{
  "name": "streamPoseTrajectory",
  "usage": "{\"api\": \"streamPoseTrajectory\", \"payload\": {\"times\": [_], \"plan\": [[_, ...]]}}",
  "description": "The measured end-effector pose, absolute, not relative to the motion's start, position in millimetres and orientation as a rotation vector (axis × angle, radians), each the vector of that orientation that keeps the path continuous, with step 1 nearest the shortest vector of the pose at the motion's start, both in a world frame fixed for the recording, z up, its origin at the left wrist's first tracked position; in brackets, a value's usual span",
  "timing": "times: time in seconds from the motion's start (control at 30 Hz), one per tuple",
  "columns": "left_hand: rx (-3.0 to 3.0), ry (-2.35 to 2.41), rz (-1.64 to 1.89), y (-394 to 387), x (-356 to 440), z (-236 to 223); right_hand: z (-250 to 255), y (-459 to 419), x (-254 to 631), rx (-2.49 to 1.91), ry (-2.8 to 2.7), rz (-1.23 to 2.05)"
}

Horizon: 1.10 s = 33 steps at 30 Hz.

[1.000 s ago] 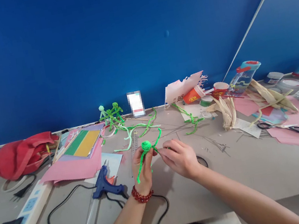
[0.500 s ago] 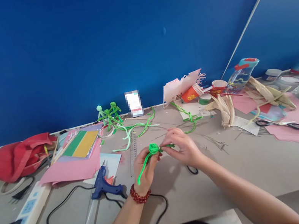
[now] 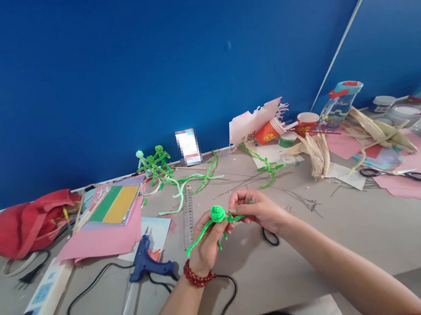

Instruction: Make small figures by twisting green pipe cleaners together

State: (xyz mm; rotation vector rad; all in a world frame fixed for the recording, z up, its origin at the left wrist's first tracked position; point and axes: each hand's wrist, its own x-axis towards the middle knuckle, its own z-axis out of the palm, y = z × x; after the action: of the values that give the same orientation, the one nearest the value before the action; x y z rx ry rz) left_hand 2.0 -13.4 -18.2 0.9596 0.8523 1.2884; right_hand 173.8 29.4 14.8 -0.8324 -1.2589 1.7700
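Observation:
A bright green pipe-cleaner figure (image 3: pixel 217 213) with a coiled round head is held between my two hands above the table. My left hand (image 3: pixel 206 242) is closed around its body, below the head. One green strand slants down across that hand, and shorter ends hang beneath. My right hand (image 3: pixel 258 209) pinches the strand that sticks out to the right, its tip showing past the fingers. Behind them, finished-looking green pipe-cleaner figures (image 3: pixel 153 163) stand by the wall. Loose green pipe cleaners (image 3: pixel 198 178) lie in front of those, beside a clear ruler (image 3: pixel 188 217).
Left of my hands lie a blue glue gun (image 3: pixel 149 260), pink paper (image 3: pixel 107 241), a power strip (image 3: pixel 37 307) and a red cloth bag (image 3: pixel 34 221). Scissors (image 3: pixel 398 173), dried husks (image 3: pixel 314 158), paper cups (image 3: pixel 269 131) and thin wires (image 3: pixel 301 198) are on the right.
The figure has turned slightly, so its hanging ends now show below my left hand. My right hand has shifted a little down and right along the right-hand strand.

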Motion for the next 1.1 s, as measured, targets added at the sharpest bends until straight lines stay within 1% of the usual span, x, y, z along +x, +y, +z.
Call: {"api": "streamPoseTrajectory", "payload": {"times": [0.07, 0.2, 0.27, 0.33, 0.4, 0.5, 0.63, 0.7, 0.83, 0.9, 0.97, 1.1], "plan": [[0.883, 0.868, 1.315, -11.6, 3.8, -15.2, 13.6, 27.4, 171.0, -0.848, -1.393, 1.452], [0.824, 0.873, 1.344, -8.6, 5.2, -12.0, 16.8, 22.4, 171.8, -0.813, -1.742, 0.558], [0.794, 0.883, 1.359, -7.5, 4.6, -13.2, 19.4, 21.0, 174.2, -0.757, -1.856, 0.199], [0.762, 0.901, 1.361, -6.4, 3.6, -15.1, 21.5, 21.2, 176.1, -0.691, -1.942, -0.044], [0.744, 0.906, 1.355, -5.5, 2.7, -16.3, 22.8, 22.9, 177.0, -0.65, -2.001, -0.154], [0.747, 0.867, 1.341, -4.7, 2.0, -16.1, 23.1, 26.6, 177.7, -0.618, -2.018, -0.126], [0.73, 0.815, 1.312, -5.3, 1.9, -14.9, 19.2, 29.0, 178.3, -0.575, -1.992, 0.024], [0.72, 0.822, 1.304, -6.1, 1.5, -15.4, 14.7, 28.4, 177.3, -0.596, -1.94, 0.214], [0.738, 0.828, 1.293, -7.2, 0.3, -17.6, 5.1, 26.1, 172.0, -0.632, -1.649, 0.788], [0.735, 0.813, 1.294, -7.5, 0.4, -18.2, 3.3, 24.9, 169.0, -0.598, -1.571, 0.916], [0.72, 0.81, 1.286, -7.6, 1.1, -18.0, 4.2, 23.2, 166.5, -0.583, -1.622, 0.882], [0.672, 0.794, 1.283, -7.3, 2.5, -15.7, 8.7, 18.2, 163.4, -0.573, -1.771, 0.533]]}}
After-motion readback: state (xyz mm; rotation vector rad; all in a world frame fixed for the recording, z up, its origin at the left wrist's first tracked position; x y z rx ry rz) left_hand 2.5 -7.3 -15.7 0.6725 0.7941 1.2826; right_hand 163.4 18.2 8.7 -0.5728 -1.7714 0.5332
